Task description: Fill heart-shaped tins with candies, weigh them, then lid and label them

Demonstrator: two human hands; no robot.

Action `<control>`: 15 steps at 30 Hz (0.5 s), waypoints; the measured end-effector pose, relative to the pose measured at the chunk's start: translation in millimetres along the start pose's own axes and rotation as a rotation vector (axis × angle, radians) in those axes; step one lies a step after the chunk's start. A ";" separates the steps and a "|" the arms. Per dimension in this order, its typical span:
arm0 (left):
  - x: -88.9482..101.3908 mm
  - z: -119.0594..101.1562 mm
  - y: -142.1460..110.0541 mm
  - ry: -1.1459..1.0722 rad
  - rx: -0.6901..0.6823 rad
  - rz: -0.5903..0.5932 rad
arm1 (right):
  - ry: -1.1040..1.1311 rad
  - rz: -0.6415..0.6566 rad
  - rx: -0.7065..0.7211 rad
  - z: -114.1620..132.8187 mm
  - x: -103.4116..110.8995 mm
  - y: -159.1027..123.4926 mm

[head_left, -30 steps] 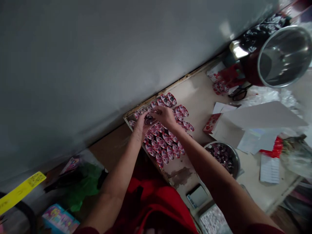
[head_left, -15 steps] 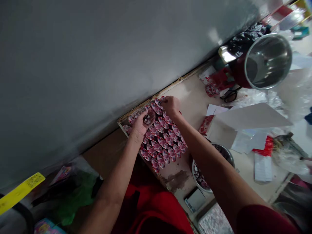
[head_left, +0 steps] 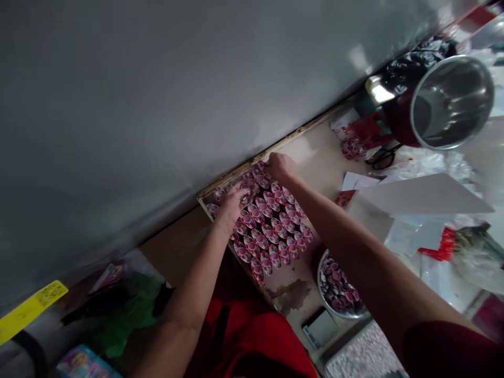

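Rows of red-and-white oval printed pieces (head_left: 270, 233), each bearing a pink round disc, lie over a dark backing on the table. Over their left part is my left hand (head_left: 233, 202), cupped around a few small shiny round discs (head_left: 245, 199); its fingers are partly blurred. At the far edge of the rows, my right hand (head_left: 280, 167) has its fingers pinched together down on an oval piece. Whatever sits between those fingertips is hidden. A metal bowl (head_left: 321, 291) of similar pink and silver discs stands under my right forearm.
A grey wall (head_left: 137, 94) borders the table's far side. Rightward are a large steel pot (head_left: 452, 102) on its side, black-framed glasses (head_left: 384, 157), white sheets (head_left: 425, 194) and plastic bags. Near the front edge lie a small scale-like device (head_left: 321, 329) and a tray of pale pieces (head_left: 366, 354).
My left hand has turned from palm-up to more curled over the discs. My right hand stays pinched at the far edge. The view has shifted, uncovering more of the bowl.
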State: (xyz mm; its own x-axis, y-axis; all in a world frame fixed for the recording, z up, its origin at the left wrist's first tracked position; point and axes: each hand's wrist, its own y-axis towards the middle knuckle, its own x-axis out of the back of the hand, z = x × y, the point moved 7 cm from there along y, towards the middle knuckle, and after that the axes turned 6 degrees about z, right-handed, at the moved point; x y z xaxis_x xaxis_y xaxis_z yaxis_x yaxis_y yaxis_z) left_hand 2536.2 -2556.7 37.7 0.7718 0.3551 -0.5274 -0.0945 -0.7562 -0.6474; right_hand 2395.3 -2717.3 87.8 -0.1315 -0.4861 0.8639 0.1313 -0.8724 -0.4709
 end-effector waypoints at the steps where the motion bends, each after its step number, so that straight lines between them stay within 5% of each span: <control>1: 0.6 1.6 -3.1 0.031 -0.008 -0.005 | 0.064 -0.033 0.036 2.5 -0.6 -12.9; 6: -0.9 15.1 -7.1 0.136 -0.037 -0.011 | 0.513 0.015 0.395 19.8 -21.4 -73.2; 15: -33.3 23.4 1.3 0.279 -0.025 0.090 | 0.316 0.076 0.588 11.9 -37.6 -84.0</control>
State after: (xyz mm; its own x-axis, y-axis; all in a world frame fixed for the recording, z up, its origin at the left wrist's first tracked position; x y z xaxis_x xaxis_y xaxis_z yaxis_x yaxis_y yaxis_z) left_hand 2495.7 -2556.6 41.5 0.9045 0.1237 -0.4081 -0.1574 -0.7925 -0.5892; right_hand 2400.9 -2625.2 97.0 -0.3703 -0.6146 0.6965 0.6533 -0.7054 -0.2751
